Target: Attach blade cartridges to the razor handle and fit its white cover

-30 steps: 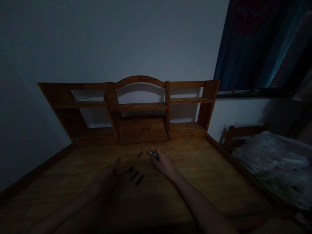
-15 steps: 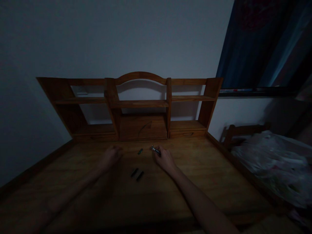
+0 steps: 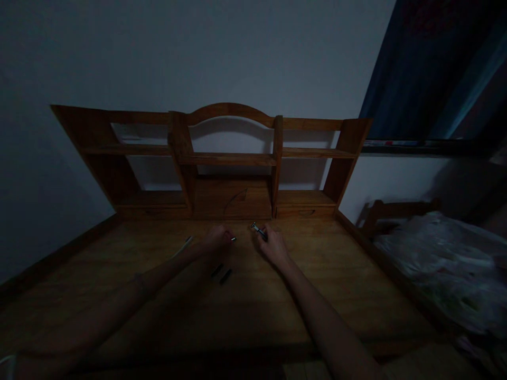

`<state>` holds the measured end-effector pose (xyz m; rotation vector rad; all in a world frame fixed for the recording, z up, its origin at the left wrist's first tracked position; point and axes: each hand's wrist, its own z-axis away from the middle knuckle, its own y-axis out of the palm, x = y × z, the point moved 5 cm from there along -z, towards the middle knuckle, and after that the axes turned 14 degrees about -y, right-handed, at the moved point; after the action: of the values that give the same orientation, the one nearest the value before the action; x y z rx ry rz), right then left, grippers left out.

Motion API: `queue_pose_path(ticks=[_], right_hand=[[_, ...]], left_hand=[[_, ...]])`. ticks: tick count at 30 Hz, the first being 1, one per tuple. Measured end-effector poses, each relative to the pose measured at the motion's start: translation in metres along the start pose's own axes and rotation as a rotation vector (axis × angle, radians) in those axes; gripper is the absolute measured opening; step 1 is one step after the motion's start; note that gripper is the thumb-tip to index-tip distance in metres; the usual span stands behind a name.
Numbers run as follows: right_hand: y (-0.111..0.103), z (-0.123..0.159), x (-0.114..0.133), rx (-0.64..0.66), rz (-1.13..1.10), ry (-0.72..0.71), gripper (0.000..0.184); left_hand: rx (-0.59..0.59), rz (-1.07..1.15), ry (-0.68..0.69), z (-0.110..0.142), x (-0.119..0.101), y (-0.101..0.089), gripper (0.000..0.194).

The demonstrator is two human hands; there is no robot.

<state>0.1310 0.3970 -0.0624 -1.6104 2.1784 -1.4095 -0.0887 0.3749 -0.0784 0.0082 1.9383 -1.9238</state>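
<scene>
The room is dim. My right hand (image 3: 273, 246) rests on the wooden desk (image 3: 336, 274) with its fingers closed round a small dark tool with a shiny metal tip (image 3: 257, 229). My left hand (image 3: 217, 240) reaches across the desk, its fingers curled on a small dark piece (image 3: 233, 239) that pokes out at the fingertips. Two short dark sticks (image 3: 221, 273) lie side by side on the desk, just this side of both hands. A pale thin object (image 3: 185, 243) lies left of my left wrist.
A wooden shelf unit (image 3: 229, 158) with open compartments stands at the back of the desk against a white wall. Raised wooden rims run along the desk's left and right sides. A bed with a pale patterned cover (image 3: 443, 264) lies to the right, under a dark curtain (image 3: 443, 68).
My left hand has moved forward and right from beside the dark sticks to the small dark piece and closed on it. The right hand stays on its tool. The view has tilted down a little.
</scene>
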Motion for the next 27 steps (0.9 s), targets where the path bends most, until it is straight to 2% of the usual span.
queue_pose_path(ticks=[4, 10, 15, 17, 20, 23, 27], right_hand=[[0.006, 0.0, 0.003, 0.027, 0.03, -0.018, 0.02], [0.007, 0.002, 0.007, 0.04, 0.031, -0.04, 0.02], [0.007, 0.004, 0.008, 0.042, -0.012, -0.027, 0.02], [0.006, 0.004, 0.01, 0.033, -0.026, -0.037, 0.02], [0.006, 0.005, 0.012, 0.041, -0.028, -0.04, 0.02], [0.006, 0.005, 0.014, 0.059, -0.03, -0.038, 0.02], [0.005, 0.006, 0.014, 0.048, -0.046, -0.037, 0.019]], left_hand=[[-0.009, -0.072, 0.062, 0.024, 0.003, -0.006, 0.012], [-0.06, -0.044, 0.166, 0.052, 0.011, -0.017, 0.021], [0.038, 0.12, 0.094, 0.071, 0.01, -0.025, 0.026], [0.114, 0.244, 0.046, 0.085, 0.006, -0.024, 0.026], [0.242, 0.318, 0.009, 0.107, -0.005, -0.019, 0.022], [0.223, 0.279, -0.051, 0.117, -0.008, -0.016, 0.022], [0.163, 0.268, -0.097, 0.112, -0.004, -0.014, 0.026]])
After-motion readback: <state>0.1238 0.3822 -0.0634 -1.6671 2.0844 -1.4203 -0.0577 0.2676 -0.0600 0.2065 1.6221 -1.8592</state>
